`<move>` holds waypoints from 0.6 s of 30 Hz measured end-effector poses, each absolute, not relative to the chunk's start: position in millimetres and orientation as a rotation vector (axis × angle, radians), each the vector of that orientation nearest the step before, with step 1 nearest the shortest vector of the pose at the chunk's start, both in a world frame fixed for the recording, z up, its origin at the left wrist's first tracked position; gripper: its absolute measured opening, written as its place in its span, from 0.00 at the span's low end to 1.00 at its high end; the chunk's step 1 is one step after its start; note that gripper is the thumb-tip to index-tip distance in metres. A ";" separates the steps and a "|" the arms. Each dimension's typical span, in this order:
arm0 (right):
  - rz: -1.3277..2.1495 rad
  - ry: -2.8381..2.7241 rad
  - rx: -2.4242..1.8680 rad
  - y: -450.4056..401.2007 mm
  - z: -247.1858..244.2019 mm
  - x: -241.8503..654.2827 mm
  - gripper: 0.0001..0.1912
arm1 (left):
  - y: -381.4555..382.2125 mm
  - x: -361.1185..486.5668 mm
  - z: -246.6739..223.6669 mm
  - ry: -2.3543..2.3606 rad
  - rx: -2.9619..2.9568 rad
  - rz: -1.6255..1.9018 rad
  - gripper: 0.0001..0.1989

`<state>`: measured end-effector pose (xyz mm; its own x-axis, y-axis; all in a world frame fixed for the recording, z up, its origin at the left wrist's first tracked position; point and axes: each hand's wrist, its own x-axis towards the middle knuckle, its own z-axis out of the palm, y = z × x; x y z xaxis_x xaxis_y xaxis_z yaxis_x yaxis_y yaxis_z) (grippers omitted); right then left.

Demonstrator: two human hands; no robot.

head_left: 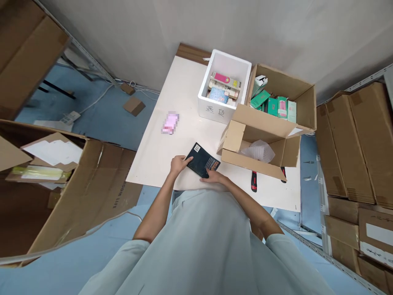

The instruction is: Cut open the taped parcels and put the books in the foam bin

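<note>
A black book (pixel 201 160), with a white barcode label at its upper left and small print along its right side, is held just above the table's front edge. My left hand (pixel 179 164) grips its left edge, thumb on top. At its lower right corner my right hand (pixel 211 176) is closed on it with the thumb over the cover. Right of the hands stands an opened cardboard box (pixel 254 157) with bubble wrap (pixel 259 150) inside. A red-and-black box cutter (pixel 254 181) lies in front of that box.
On the white table (pixel 184 94) are a white foam box (pixel 211 108) with printed packages, a cardboard carton (pixel 307 98) with green boxes, and a blurred pink item (pixel 170 123). A second red-and-black tool (pixel 283 174) is partly hidden. Large cartons (pixel 110 172) stand left; stacked boxes (pixel 353 139) fill the right.
</note>
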<state>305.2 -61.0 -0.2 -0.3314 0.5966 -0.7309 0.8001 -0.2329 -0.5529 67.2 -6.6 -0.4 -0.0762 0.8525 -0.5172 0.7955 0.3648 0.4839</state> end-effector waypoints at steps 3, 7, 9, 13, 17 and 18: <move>-1.966 1.781 1.891 -62.5 17.7 299.5 0.49 | -0.9 75.3 35.3 1.848 1.580 0.329 0.22; -2.811 1.314 2.106 -55.7 64.6 291.3 0.48 | -0.7 71.3 95.7 1.672 2.035 0.883 0.20; -3.155 1.175 2.026 -45.3 101.1 292.7 0.50 | -7.3 67.7 127.7 1.608 2.266 1.158 0.15; -3.526 1.382 1.836 -24.5 182.6 307.8 0.45 | -28.6 69.8 175.5 1.426 2.580 1.649 0.17; -3.366 1.905 1.981 -18.7 232.0 321.4 0.37 | -42.3 80.1 187.5 1.368 2.588 1.805 0.23; -3.302 2.004 2.029 -19.1 237.1 323.3 0.38 | -43.2 82.7 186.2 1.393 2.532 1.755 0.23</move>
<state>323.3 -19.1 237.1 -0.0524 0.9978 -0.0409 -0.4241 -0.0594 -0.9037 82.7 -43.2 186.2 0.1343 0.4854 0.8639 0.7312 -0.6370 0.2442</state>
